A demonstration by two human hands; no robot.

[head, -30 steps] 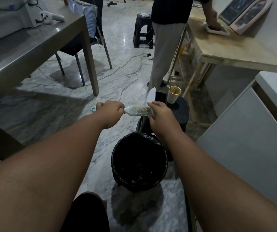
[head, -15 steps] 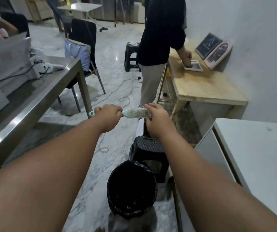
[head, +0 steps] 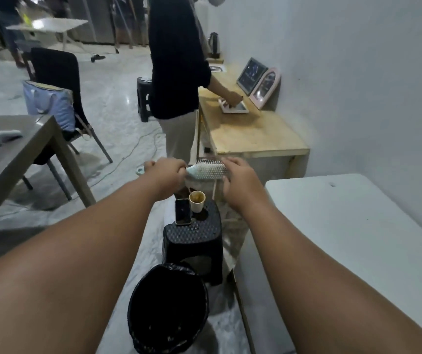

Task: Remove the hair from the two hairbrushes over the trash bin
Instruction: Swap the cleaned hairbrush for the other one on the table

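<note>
Hairbrush (head: 208, 169) held level between both hands

Its long axis runs from 9 o'clock to 3 o'clock, handle toward 9 and bristled head toward 3, bristles turned upward. The left hand (head: 165, 172) is fisted tight around the handle, knuckles up, with the pale looped handle end poking out past it. The right hand (head: 240, 177) curls its fingers over the far end of the head; it seems to be gripping the head, though blur hides the fingertips. Both arms are stretched straight out. The brush is pale plastic with fine, dense pins. It hangs above the black woven-pattern stool (head: 192, 236), and the round, black-lined trash bin (head: 169, 310) sits at 6 o'clock, nearer the person.
</note>
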